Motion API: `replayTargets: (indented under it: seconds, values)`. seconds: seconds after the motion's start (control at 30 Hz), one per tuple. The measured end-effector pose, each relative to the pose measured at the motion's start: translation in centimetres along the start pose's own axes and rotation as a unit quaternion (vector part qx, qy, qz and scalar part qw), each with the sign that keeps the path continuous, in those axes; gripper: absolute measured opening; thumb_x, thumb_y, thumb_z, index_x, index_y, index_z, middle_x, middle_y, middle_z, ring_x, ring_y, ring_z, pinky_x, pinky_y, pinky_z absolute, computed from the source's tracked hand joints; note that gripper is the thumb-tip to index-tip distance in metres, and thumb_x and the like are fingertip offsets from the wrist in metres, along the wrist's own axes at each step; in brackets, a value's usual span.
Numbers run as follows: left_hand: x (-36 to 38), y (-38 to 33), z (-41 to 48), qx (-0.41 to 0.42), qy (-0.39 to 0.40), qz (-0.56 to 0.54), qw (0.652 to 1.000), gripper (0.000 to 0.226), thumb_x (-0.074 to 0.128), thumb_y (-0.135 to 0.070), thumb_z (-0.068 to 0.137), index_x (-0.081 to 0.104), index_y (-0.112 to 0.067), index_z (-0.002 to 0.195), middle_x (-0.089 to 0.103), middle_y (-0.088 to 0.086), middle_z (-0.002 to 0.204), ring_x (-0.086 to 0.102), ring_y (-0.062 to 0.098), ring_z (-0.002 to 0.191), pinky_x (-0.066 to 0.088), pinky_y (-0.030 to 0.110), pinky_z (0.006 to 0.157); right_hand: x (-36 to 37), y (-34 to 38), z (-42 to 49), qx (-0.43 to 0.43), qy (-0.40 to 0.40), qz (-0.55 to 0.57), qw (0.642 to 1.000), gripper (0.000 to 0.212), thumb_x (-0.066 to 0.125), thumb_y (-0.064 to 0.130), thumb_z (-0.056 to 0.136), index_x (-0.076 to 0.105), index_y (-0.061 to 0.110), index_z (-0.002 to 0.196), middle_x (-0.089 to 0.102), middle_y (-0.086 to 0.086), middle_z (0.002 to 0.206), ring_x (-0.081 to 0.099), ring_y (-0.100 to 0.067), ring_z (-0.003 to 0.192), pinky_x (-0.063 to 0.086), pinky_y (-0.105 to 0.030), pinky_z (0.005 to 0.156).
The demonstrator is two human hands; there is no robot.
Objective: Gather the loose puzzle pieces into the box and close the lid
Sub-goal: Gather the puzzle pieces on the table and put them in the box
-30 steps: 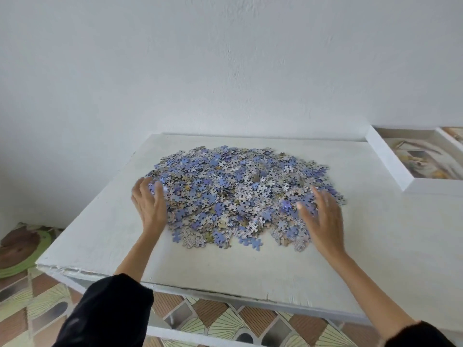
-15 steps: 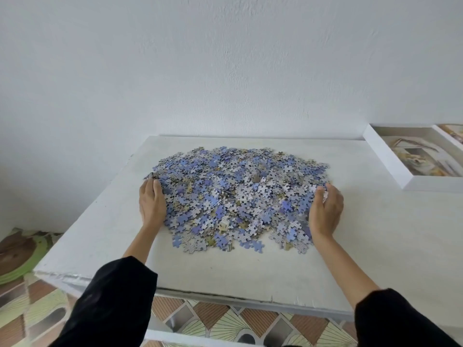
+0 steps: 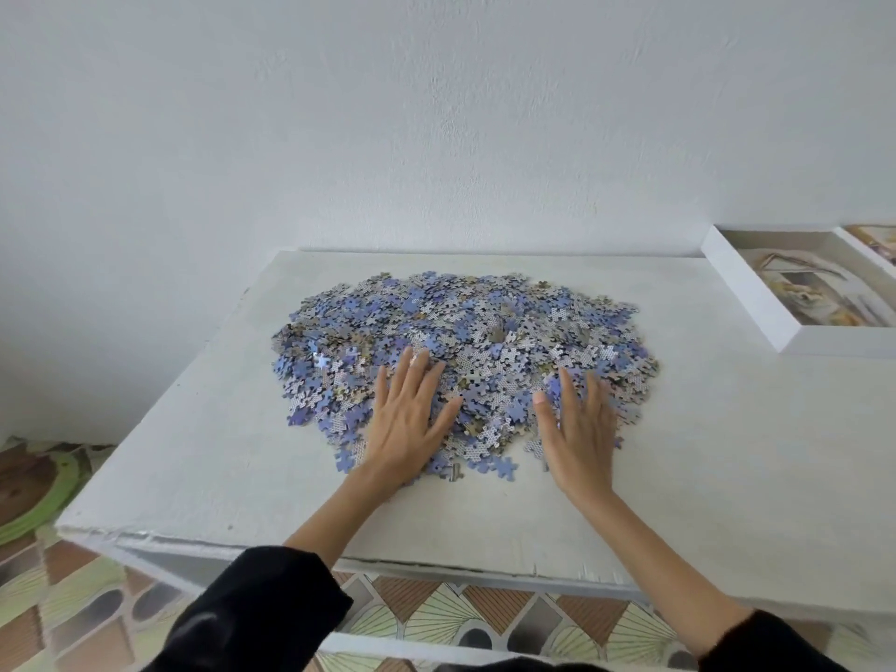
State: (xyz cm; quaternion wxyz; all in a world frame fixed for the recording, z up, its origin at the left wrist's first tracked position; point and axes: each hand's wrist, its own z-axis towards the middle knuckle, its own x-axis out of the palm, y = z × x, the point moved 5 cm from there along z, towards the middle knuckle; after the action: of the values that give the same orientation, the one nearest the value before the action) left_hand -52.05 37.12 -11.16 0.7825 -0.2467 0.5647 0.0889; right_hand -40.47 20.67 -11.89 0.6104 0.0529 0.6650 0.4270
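A big pile of puzzle pieces [image 3: 465,332] sits in the middle of a white table [image 3: 218,453]. Most are blue, some show gray backs. None are in the box yet.

The L hand [image 3: 405,424] lies flat, palm down, on the pile's near edge at abt 7 o'clock. Its fingers [image 3: 409,375] are straight and a little spread, w/ the thumb sticking out to the R. It grips nothing.

The R hand [image 3: 579,443] lies flat, palm down, at abt 5 o'clock of the pile. Its fingers [image 3: 567,395] are straight and close together, thumb out to the L. Its outer side is blurry, so I can't tell how the little finger lies.

One blue piece [image 3: 504,465] sits at 6 o'clock, just outside the pile, between the hands.

The box [image 3: 746,293] is white, open, w/ a picture inside. It sits at abt 2 o'clock, well apart from the pile, by the wall [image 3: 436,138]. Another flat part [image 3: 872,242] shows at the far R edge; can't tell if it's the lid.

Both arms have black sleeves [image 3: 252,613]. A tiled floor [image 3: 72,599] shows below the table.
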Motion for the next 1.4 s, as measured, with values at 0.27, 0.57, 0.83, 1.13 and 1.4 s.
replayTargets:
  seconds: [0.27,0.57,0.83,1.13,1.4]
  values:
    - [-1.1,-0.5,-0.6,0.206,0.083,-0.042,0.974,0.091,0.017,-0.082,0.076,0.015,-0.028,0.148,0.004,-0.006,0.157,-0.002,0.008,0.145,-0.006,0.045,0.116,-1.1,-0.5,-0.8,-0.193,0.106,-0.083,0.972,0.098,0.014,0.091,0.062,-0.012,0.04,0.142,-0.026,0.011,0.15,-0.03,-0.007,0.135,-0.031,-0.03,0.103]
    - [0.5,-0.2,-0.1,0.25,0.109,0.032,0.962,0.095,0.025,-0.083,0.073,0.004,-0.03,0.149,0.0,-0.006,0.157,-0.004,0.009,0.145,-0.005,0.049,0.117,0.8,-0.5,0.1,-0.253,0.161,-0.217,0.929,0.106,0.008,0.095,0.054,-0.03,0.039,0.134,-0.032,0.008,0.147,-0.034,-0.009,0.133,-0.019,-0.039,0.11]
    - [-0.7,-0.3,0.8,0.251,0.071,-0.019,0.965,0.087,0.027,-0.079,0.076,0.022,-0.028,0.147,0.019,-0.003,0.155,0.015,0.011,0.143,0.006,0.052,0.117,-0.1,-0.1,0.4,-0.245,0.115,-0.137,0.953,0.088,0.01,0.09,0.063,-0.011,0.048,0.138,-0.015,0.012,0.153,-0.025,-0.003,0.136,-0.018,-0.04,0.11]
    - [-5.4,8.3,-3.1,-0.192,-0.172,-0.25,0.933,0.063,0.032,-0.049,0.087,0.039,-0.014,0.139,0.028,0.003,0.151,0.017,0.019,0.141,0.015,0.05,0.115,-3.5,-4.3,1.5,0.047,-0.075,0.019,0.996,0.067,0.024,0.056,0.092,0.017,0.02,0.147,0.013,-0.009,0.155,0.01,-0.025,0.142,0.008,-0.043,0.116]
    - [-2.0,3.8,-2.6,-0.154,-0.106,-0.13,0.974,0.059,0.023,-0.049,0.097,0.02,-0.017,0.147,0.002,-0.003,0.158,-0.017,0.01,0.142,-0.018,0.039,0.114,-0.4,0.1,0.9,0.087,-0.144,0.077,0.983,0.07,0.025,0.051,0.089,0.008,0.017,0.148,-0.003,-0.008,0.156,-0.005,-0.022,0.143,-0.007,-0.039,0.114]
